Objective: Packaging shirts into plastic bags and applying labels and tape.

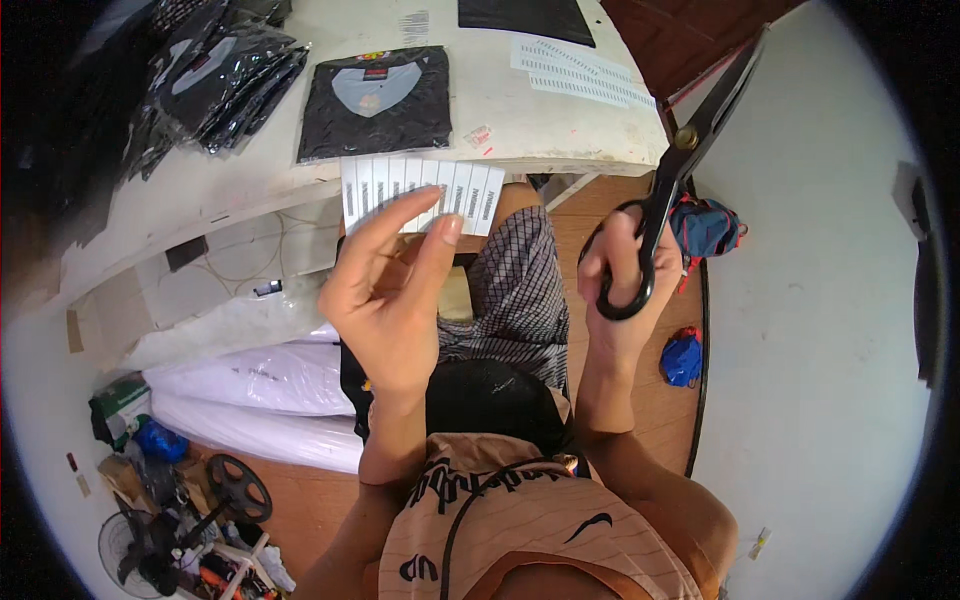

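My left hand (388,300) has its thumb and index finger curved toward each other at a white strip of labels (480,190). The strip is upright in front of the table's near edge, and the fingers beyond the index are partly hidden. In my right hand (622,262) is a pair of black-handled scissors (687,138), with fingers through the handle loops and the blades pointing up and away to the right. Beyond the strip, a folded black shirt with a grey neck panel (410,110) lies in a clear bag on the table.
The white table (520,130) carries a pile of bagged dark shirts (225,85) at left, printed label sheets (580,75) and a black packet (525,18) at the far right. White plastic-wrapped rolls (260,390) lie lower left, near a fan (140,545). A backpack (705,225) stands by the right wall.
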Demonstrator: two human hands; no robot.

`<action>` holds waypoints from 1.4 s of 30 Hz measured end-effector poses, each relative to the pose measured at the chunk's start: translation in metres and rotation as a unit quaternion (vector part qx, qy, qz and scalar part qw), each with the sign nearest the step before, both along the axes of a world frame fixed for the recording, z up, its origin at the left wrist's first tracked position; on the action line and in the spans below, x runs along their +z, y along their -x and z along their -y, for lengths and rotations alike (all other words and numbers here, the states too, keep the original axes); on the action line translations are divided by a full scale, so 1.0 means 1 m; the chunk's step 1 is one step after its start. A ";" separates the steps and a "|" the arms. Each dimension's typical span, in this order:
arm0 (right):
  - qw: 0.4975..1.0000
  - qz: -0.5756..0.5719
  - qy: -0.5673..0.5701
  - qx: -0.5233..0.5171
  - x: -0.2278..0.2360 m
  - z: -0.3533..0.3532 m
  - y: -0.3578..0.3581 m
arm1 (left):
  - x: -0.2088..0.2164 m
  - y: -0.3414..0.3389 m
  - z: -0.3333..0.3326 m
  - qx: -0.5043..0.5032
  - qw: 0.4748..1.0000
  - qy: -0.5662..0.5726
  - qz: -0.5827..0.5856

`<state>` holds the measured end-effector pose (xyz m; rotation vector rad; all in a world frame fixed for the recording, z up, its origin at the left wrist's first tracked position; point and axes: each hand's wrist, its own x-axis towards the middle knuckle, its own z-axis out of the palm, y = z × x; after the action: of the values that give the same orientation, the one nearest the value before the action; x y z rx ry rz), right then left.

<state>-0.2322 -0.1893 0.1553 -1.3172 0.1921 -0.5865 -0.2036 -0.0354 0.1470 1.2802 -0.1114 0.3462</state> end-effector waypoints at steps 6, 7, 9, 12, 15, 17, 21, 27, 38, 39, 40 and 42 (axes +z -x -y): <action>0.986 -0.010 -0.028 0.165 -0.047 -0.012 0.036 | 0.001 0.000 0.015 0.029 0.993 0.111 -0.027; 0.976 -0.016 -0.055 0.210 -0.050 -0.015 0.040 | 0.001 -0.001 0.015 0.035 0.993 0.110 -0.029; 0.969 -0.017 -0.052 0.240 -0.060 -0.019 0.045 | 0.001 -0.001 0.013 0.042 0.991 0.129 0.022; 0.957 -0.053 -0.039 0.283 -0.063 -0.024 0.054 | 0.003 -0.004 0.014 0.067 0.985 0.155 0.026; 0.950 -0.051 0.000 0.307 -0.074 -0.024 0.057 | 0.004 -0.003 0.016 0.064 0.983 0.173 0.008; 0.948 -0.047 0.004 0.315 -0.083 -0.025 0.061 | 0.005 -0.005 0.022 0.070 0.981 0.183 0.005; 0.950 -0.052 -0.010 0.307 -0.085 -0.028 0.062 | 0.000 -0.006 0.020 0.051 0.981 0.184 -0.021; 0.949 -0.079 0.009 0.305 -0.077 -0.031 0.061 | 0.000 -0.005 0.021 0.057 0.981 0.184 -0.035; 0.951 -0.096 0.029 0.293 -0.078 -0.030 0.061 | -0.003 -0.003 0.025 0.069 0.985 0.156 -0.021; 0.952 -0.094 0.025 0.290 -0.078 -0.030 0.061 | -0.002 -0.003 0.025 0.073 0.986 0.150 -0.021; 0.953 -0.092 0.021 0.287 -0.078 -0.031 0.061 | -0.002 -0.003 0.025 0.073 0.986 0.151 -0.021; 0.955 -0.079 0.022 0.284 -0.078 -0.032 0.060 | -0.002 -0.002 0.025 0.076 0.988 0.134 -0.028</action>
<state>-0.2918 -0.1571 0.0769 -1.3844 -0.0734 0.0045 -0.2016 -0.0605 0.1452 1.0327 0.0787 0.4402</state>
